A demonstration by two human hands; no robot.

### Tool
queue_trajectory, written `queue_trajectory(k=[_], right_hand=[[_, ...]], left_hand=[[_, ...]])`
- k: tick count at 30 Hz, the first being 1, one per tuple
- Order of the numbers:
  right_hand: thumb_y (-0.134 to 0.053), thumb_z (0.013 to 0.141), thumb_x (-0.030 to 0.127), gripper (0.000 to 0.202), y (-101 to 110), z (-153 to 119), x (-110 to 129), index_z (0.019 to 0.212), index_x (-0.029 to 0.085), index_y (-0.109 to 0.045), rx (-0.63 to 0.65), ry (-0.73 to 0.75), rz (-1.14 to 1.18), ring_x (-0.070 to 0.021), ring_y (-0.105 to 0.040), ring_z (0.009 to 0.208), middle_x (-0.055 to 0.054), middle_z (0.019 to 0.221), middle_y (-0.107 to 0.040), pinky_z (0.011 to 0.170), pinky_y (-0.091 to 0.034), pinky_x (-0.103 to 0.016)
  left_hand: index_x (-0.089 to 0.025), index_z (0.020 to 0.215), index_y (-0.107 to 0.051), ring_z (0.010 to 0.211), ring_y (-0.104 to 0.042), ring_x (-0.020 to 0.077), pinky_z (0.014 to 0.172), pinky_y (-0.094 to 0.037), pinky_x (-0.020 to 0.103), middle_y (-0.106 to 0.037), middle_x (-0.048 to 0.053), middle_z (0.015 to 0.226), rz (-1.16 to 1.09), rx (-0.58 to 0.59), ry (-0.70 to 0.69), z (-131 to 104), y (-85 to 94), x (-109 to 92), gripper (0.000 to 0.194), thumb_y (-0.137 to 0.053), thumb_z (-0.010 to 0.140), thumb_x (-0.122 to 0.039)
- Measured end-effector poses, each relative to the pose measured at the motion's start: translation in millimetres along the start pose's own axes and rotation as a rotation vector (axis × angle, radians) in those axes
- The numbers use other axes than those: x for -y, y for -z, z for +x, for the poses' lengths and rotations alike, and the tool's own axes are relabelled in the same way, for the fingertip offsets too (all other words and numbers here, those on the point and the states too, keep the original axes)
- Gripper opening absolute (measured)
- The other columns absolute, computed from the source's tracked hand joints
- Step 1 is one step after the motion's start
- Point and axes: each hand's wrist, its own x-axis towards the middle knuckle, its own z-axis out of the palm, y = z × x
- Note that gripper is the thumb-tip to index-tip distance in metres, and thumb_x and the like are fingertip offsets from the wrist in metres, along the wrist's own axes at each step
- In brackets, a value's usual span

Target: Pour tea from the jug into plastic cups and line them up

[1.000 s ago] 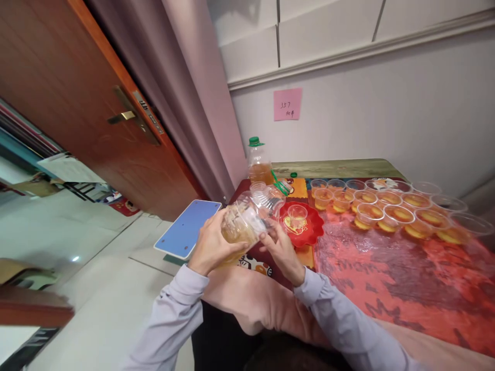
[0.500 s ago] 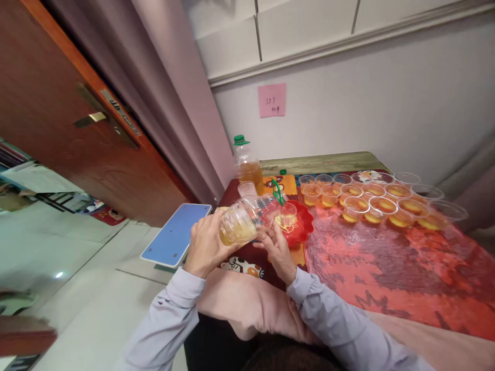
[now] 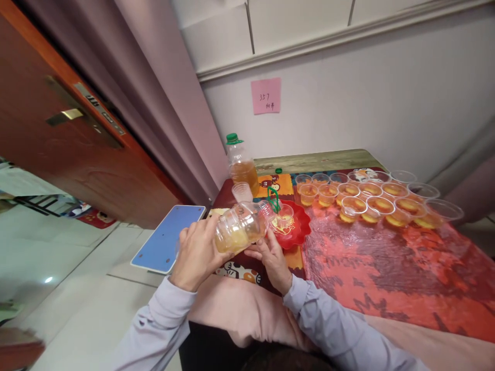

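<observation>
My left hand (image 3: pixel 195 252) is wrapped round the base end of a clear plastic bottle (image 3: pixel 240 226) holding pale yellow liquid. The bottle lies tilted, its neck pointing right over a red scalloped plate (image 3: pixel 299 232). My right hand (image 3: pixel 274 260) holds it from below near the neck, fingers curled against the plastic. A green plastic handle (image 3: pixel 273 198) hangs at the bottle's neck. On the plate stands a clear plastic cup (image 3: pixel 286 212), close to the bottle's mouth. Whether liquid is flowing into it I cannot make out.
Several clear cups (image 3: pixel 381 206) with amber liquid stand in rows on the red cloth (image 3: pixel 367 268). A larger green-capped bottle (image 3: pixel 243 170) stands at the back left, near stacked empty cups (image 3: pixel 242 192). A loose green cap (image 3: pixel 279 170) lies behind. A blue stool (image 3: pixel 168 239) is at the left.
The bottle is still tilted in both hands; its liquid now reaches further towards the neck. The whole view has shifted slightly, so things appear a little further left.
</observation>
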Motion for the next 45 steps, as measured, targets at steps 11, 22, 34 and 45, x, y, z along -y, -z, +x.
queue_trajectory(k=[11, 22, 34, 45], right_hand=[[-0.08, 0.089, 0.057, 0.071, -3, -1, 4, 0.148, 0.028, -0.052, -0.001, -0.012, 0.016, -0.0203, -0.077, 0.095, -0.007, 0.126, -0.074, 0.09, -0.066, -0.042], [-0.08, 0.089, 0.058, 0.067, -2, -1, 3, 0.143, 0.029, -0.053, -0.007, -0.028, 0.039, -0.0194, -0.077, 0.094, -0.006, 0.125, -0.073, 0.092, -0.065, -0.042], [-0.082, 0.086, 0.059, 0.066, -4, 0, 3, 0.138, 0.028, -0.054, -0.038, -0.038, 0.073, -0.019, -0.077, 0.091, -0.006, 0.123, -0.074, 0.088, -0.066, -0.04], [-0.082, 0.085, 0.062, 0.066, -4, 3, 4, 0.134, 0.028, -0.056, -0.038, -0.052, 0.092, -0.0178, -0.077, 0.088, -0.004, 0.115, -0.075, 0.087, -0.066, -0.039]], left_hand=[[-0.022, 0.149, -0.05, 0.121, -0.064, 0.0383, 0.097, -0.045, 0.047, -0.072, 0.013, 0.128, 0.042, 0.089, 0.029, 6, 3.5, -3, 0.083, -0.082, 0.078, -0.053], [-0.021, 0.146, -0.052, 0.119, -0.065, 0.0395, 0.095, -0.045, 0.048, -0.071, 0.017, 0.129, 0.089, 0.11, 0.013, 9, 12.4, -9, 0.078, -0.081, 0.078, -0.048], [-0.021, 0.139, -0.055, 0.12, -0.064, 0.0389, 0.092, -0.043, 0.045, -0.072, 0.016, 0.125, 0.121, 0.165, 0.024, 15, 25.3, -20, 0.069, -0.078, 0.082, -0.051], [-0.022, 0.137, -0.055, 0.121, -0.062, 0.0385, 0.094, -0.043, 0.044, -0.071, 0.016, 0.126, 0.152, 0.182, 0.024, 17, 29.1, -24, 0.066, -0.078, 0.08, -0.047]])
